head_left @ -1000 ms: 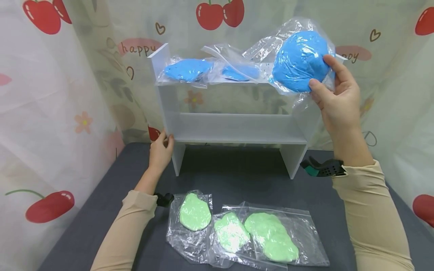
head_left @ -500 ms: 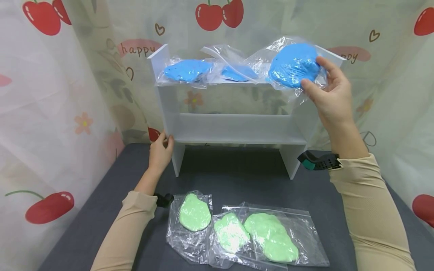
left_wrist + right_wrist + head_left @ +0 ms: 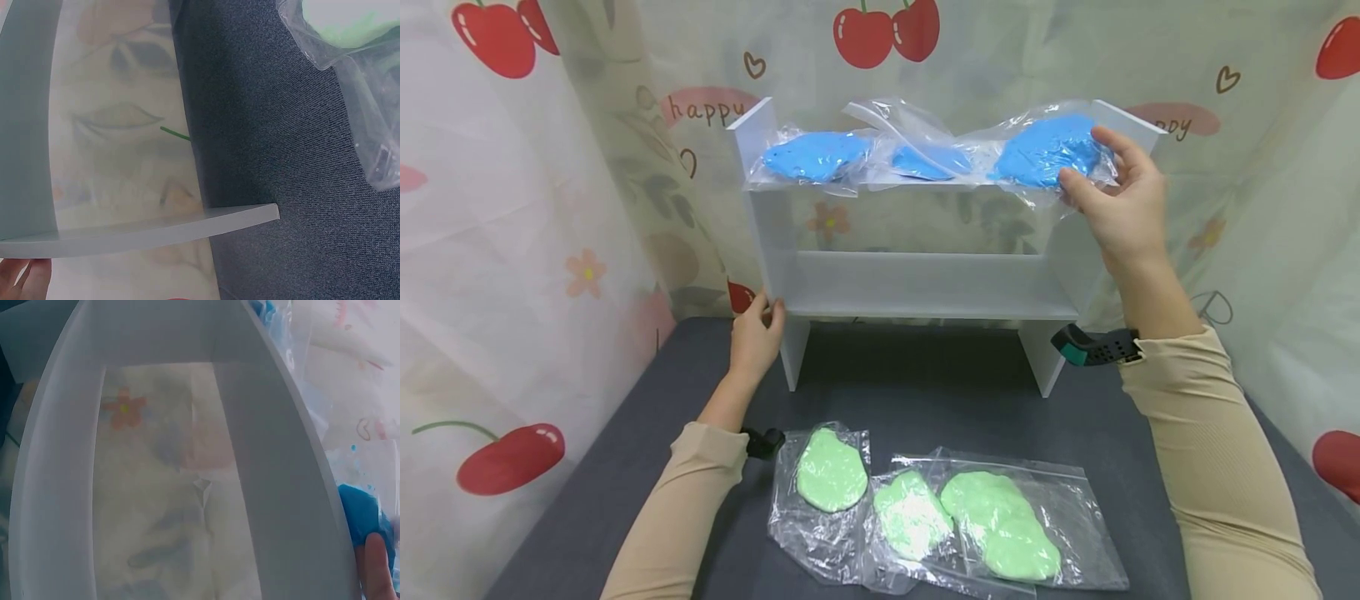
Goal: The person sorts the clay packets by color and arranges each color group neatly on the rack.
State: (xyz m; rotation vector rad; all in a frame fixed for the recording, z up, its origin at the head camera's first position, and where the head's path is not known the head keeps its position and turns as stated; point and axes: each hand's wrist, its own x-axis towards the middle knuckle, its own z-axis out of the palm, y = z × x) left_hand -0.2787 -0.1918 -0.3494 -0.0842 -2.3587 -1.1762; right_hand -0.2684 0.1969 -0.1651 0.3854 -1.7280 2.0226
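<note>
My right hand [image 3: 1127, 204] pinches the right side of a clear plastic bag of blue clay [image 3: 1048, 152], thumb in front, at the right end of the white shelf's [image 3: 925, 287] top board. Two more bags, one with a wide blue lump [image 3: 816, 156] and one with a smaller blue lump [image 3: 928, 161], lie along that board. My left hand [image 3: 754, 337] touches the shelf's left side panel low down. In the left wrist view its fingertips [image 3: 39, 275] rest against the panel's outer face. The right wrist view shows my thumb [image 3: 377, 565] on the blue clay.
On the dark table [image 3: 715, 500] in front of the shelf lie a bag with light green clay [image 3: 831, 469] and, right of it, overlapping bags with green lumps [image 3: 1000, 525]. A cherry-printed curtain [image 3: 1037, 50] hangs behind and at both sides.
My right hand has moved down and slightly left, bringing the blue clay bag from above the shelf to its top board. My left hand has stayed at the side panel.
</note>
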